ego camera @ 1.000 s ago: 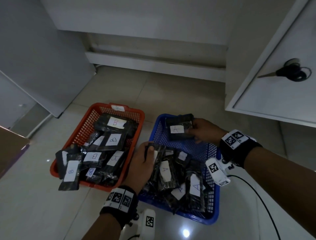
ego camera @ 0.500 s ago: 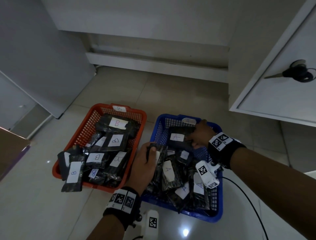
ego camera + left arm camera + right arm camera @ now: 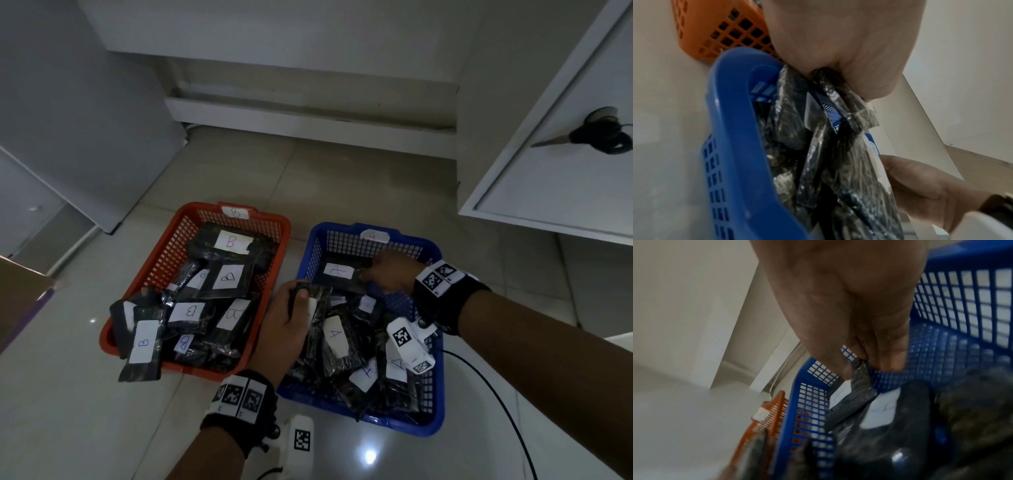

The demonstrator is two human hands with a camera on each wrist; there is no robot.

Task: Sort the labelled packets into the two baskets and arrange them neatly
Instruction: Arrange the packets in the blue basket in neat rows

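Observation:
Two mesh baskets stand side by side on the floor. The orange basket [image 3: 161, 260] on the left holds several black packets with white B labels. The blue basket [image 3: 436, 377] on the right holds several black packets with A labels. My right hand [image 3: 385, 274] pinches the edge of an A packet [image 3: 337, 272] low at the blue basket's far end; the right wrist view shows the thumb and fingers nipping that packet [image 3: 859, 386]. My left hand [image 3: 291, 318] grips a bunch of upright packets [image 3: 317, 308] at the blue basket's left wall, seen again in the left wrist view as packets [image 3: 830, 146].
One B packet [image 3: 142, 346] hangs over the orange basket's near left rim. A white cabinet door [image 3: 548, 171] with black-handled scissors [image 3: 599, 137] on it stands open at the right. A cable [image 3: 496, 394] trails on the floor right of the blue basket.
My right hand has carried the A packet down from above the blue basket's far rim into its far end. My left hand stays on the bunch of packets.

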